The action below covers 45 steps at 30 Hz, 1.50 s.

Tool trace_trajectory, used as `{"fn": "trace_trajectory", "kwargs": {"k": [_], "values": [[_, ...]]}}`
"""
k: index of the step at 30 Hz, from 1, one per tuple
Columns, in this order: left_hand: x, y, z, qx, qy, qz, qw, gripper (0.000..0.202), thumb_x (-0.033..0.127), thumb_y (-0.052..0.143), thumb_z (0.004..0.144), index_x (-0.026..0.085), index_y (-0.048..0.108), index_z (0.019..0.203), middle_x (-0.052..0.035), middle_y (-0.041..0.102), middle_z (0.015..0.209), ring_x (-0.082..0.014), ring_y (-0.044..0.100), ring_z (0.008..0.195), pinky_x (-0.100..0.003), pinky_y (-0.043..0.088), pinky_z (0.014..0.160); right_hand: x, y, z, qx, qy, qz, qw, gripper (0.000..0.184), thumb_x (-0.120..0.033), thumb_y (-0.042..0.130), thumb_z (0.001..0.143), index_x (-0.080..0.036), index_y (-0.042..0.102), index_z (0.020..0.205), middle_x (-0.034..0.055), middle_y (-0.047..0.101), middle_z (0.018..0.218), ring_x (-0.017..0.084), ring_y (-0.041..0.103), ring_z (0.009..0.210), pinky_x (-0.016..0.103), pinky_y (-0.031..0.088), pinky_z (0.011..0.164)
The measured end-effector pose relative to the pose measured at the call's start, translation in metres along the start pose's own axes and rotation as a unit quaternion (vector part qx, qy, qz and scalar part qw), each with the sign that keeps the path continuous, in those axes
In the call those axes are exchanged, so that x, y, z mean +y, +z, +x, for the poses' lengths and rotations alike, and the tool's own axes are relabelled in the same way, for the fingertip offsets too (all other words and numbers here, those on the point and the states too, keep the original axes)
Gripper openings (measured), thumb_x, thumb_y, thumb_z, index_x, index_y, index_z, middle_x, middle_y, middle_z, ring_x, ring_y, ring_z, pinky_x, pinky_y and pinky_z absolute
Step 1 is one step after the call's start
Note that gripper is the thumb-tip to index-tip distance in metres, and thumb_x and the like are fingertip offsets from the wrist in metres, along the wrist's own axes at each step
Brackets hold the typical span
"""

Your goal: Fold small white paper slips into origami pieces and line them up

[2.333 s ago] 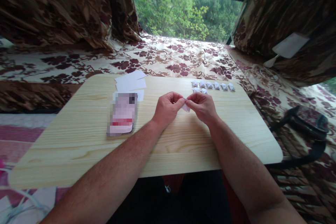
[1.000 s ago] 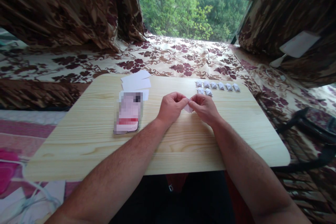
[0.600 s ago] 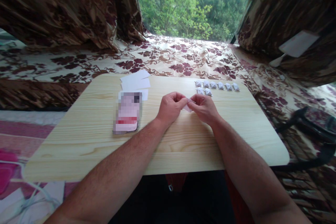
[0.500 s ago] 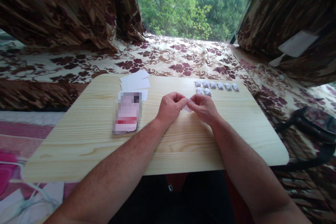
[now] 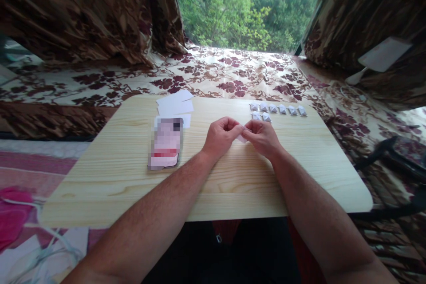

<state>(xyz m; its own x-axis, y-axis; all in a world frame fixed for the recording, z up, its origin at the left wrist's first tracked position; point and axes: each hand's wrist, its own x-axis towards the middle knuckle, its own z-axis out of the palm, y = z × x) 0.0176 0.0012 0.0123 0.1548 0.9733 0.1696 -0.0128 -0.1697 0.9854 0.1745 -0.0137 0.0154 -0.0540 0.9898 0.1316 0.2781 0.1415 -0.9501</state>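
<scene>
Above the middle of the wooden table [image 5: 229, 186], my left hand [image 5: 222, 135] and my right hand [image 5: 262, 136] meet with their fingertips close together. Both pinch a small white piece of paper [image 5: 242, 139], which shows below the fingers; its upper part is hidden by them. Just beyond my right hand, several small folded paper pieces [image 5: 282, 108] with raised points are set out in two rows, a longer one at the back and a shorter one in front.
Left of my hands lies a phone [image 5: 166, 140], its surface blurred out. Flat white paper sheets [image 5: 175, 105] overlap behind it. Floral cloth [image 5: 233, 71] covers the ledge under the window. White cables [image 5: 63, 239] and more papers are at lower left; a dark chair-like frame [image 5: 392, 155] stands at right.
The whole view has shifted slightly, so the table and things appear a little further right. Both hands keep pinching the paper, with only a slight change at the fingertips.
</scene>
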Motion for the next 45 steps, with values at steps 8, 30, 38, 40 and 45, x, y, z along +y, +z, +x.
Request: {"fn": "trace_trajectory", "kwargs": {"k": [8,30,38,40,45], "values": [[-0.0025,-0.0015,0.0010,0.007,-0.001,0.017,1.000,0.016,0.030,0.068,0.077,0.015,0.068,0.074,0.0017,0.061,0.063,-0.0105,0.053,0.058,-0.023,0.042,0.056,-0.0043,0.0034,-0.0019,-0.026,0.005,-0.027,0.999,0.028,-0.040,0.066,0.079,-0.016,0.060,0.068,-0.0021,0.051,0.059,0.010,0.041,0.055,0.026,0.028,0.050],[-0.0046,-0.0014,0.0026,0.020,-0.020,0.007,1.000,0.020,0.035,0.069,0.077,0.016,0.065,0.071,0.0022,0.059,0.062,-0.0107,0.051,0.058,-0.024,0.040,0.056,-0.0019,0.0042,-0.0023,-0.003,-0.011,-0.051,0.999,0.027,-0.040,0.066,0.080,-0.017,0.059,0.067,-0.0024,0.051,0.058,0.010,0.040,0.054,0.026,0.027,0.049],[-0.0077,-0.0022,0.0038,0.010,-0.018,0.026,0.999,0.022,0.036,0.067,0.079,0.016,0.065,0.071,0.0011,0.060,0.062,-0.0115,0.051,0.058,-0.025,0.039,0.055,-0.0026,0.0038,-0.0030,0.006,-0.015,-0.053,0.998,0.027,-0.039,0.066,0.079,-0.017,0.058,0.066,-0.0033,0.048,0.057,0.009,0.037,0.054,0.026,0.026,0.049],[-0.0077,-0.0022,0.0038,0.008,-0.018,0.027,0.999,0.022,0.036,0.067,0.079,0.016,0.065,0.071,0.0014,0.059,0.062,-0.0112,0.051,0.058,-0.025,0.039,0.055,-0.0024,0.0040,-0.0032,0.005,-0.017,-0.051,0.999,0.027,-0.039,0.066,0.079,-0.017,0.058,0.066,-0.0031,0.048,0.058,0.009,0.038,0.054,0.025,0.026,0.049],[-0.0079,-0.0023,0.0036,0.009,-0.020,0.013,1.000,0.020,0.034,0.068,0.078,0.016,0.065,0.070,0.0017,0.059,0.062,-0.0108,0.051,0.057,-0.025,0.040,0.056,-0.0020,0.0046,-0.0036,0.001,-0.015,-0.049,0.999,0.027,-0.039,0.066,0.080,-0.016,0.060,0.066,-0.0027,0.049,0.057,0.009,0.039,0.054,0.025,0.026,0.048]]}}
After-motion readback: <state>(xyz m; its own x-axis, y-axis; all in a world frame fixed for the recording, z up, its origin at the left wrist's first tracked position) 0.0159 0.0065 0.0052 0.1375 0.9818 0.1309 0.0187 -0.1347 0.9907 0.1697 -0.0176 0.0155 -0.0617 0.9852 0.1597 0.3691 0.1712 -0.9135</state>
